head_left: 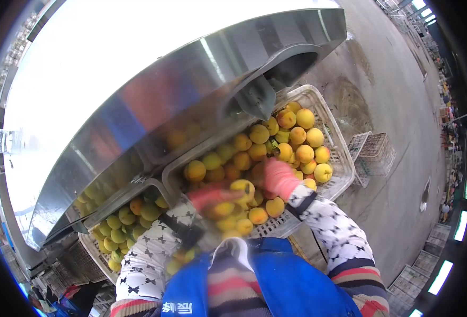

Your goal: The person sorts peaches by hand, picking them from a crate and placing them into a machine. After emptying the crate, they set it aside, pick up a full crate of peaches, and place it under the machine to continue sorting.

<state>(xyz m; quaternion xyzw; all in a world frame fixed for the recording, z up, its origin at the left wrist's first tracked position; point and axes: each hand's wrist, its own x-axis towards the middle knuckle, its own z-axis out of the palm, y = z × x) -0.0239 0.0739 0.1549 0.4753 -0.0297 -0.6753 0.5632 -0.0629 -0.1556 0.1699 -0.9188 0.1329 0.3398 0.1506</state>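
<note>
Both hands wear pink gloves and are over a white plastic crate of yellow-orange fruit. My left hand is smeared by motion at the near left part of the crate, beside a yellow fruit; whether it grips that fruit cannot be made out. My right hand reaches down among the fruit at the crate's middle, its fingertips hidden. A second crate with greener fruit stands to the left.
A shiny metal machine edge with a grey chute rises just beyond the crates. On the concrete floor at the right stands an empty-looking small crate. More crates lie at the lower right.
</note>
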